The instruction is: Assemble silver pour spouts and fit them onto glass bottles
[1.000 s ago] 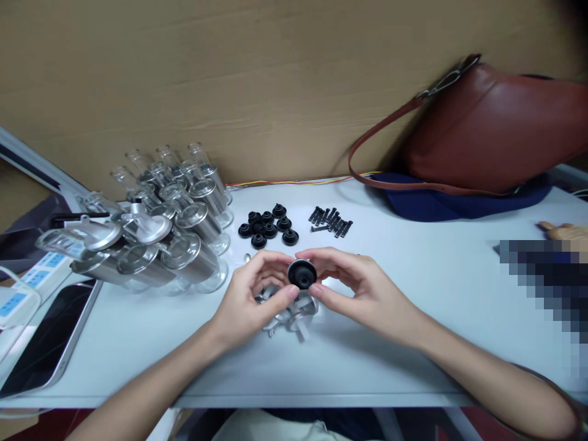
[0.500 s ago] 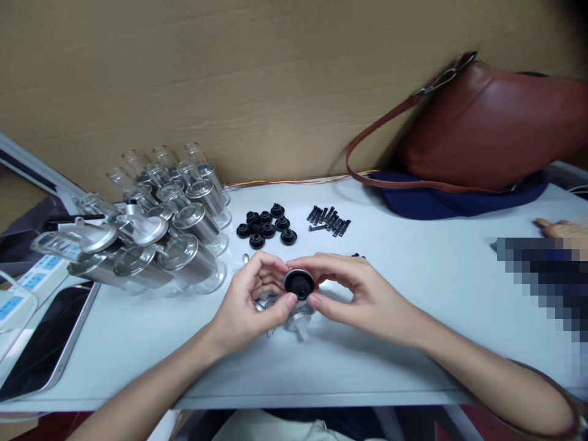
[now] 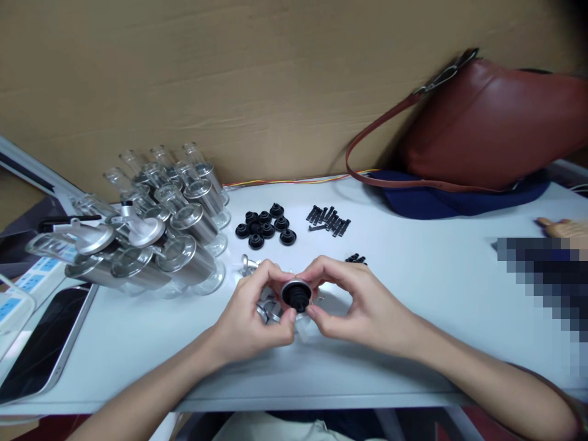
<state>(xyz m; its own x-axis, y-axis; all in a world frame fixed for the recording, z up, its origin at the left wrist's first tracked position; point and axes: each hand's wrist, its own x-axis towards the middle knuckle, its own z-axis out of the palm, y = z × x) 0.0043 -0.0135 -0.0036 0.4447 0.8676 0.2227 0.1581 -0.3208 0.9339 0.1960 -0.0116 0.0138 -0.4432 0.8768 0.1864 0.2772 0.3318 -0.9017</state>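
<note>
My left hand (image 3: pixel 258 315) and my right hand (image 3: pixel 365 306) pinch a round silver lid with a stepped black rubber stopper (image 3: pixel 297 296) between thumbs and fingers. Its black side faces me, just above the table. Partly hidden behind my left fingers lie silver metal lid parts (image 3: pixel 271 308). A pale part (image 3: pixel 305 329), mostly covered, shows below the held lid. Beyond my hands sit several loose black rubber stoppers (image 3: pixel 267 230). To their right are small black strips (image 3: pixel 337 222), with another little pile of black pieces (image 3: pixel 356 260) nearer my right hand.
Glass-and-steel dispensers (image 3: pixel 181 254) crowd the left, two silver lids (image 3: pixel 142 231) resting on them. A phone (image 3: pixel 43 343) and power strip (image 3: pixel 30 285) lie at the left edge. A brown bag (image 3: pixel 496 128) rests on dark blue fabric (image 3: pixel 436 202); another person's hand (image 3: pixel 563 229) is far right.
Both hands have lowered slightly with the lid, and the stopper's tip has tilted downward. More of the silver parts and the small black pile now shows.
</note>
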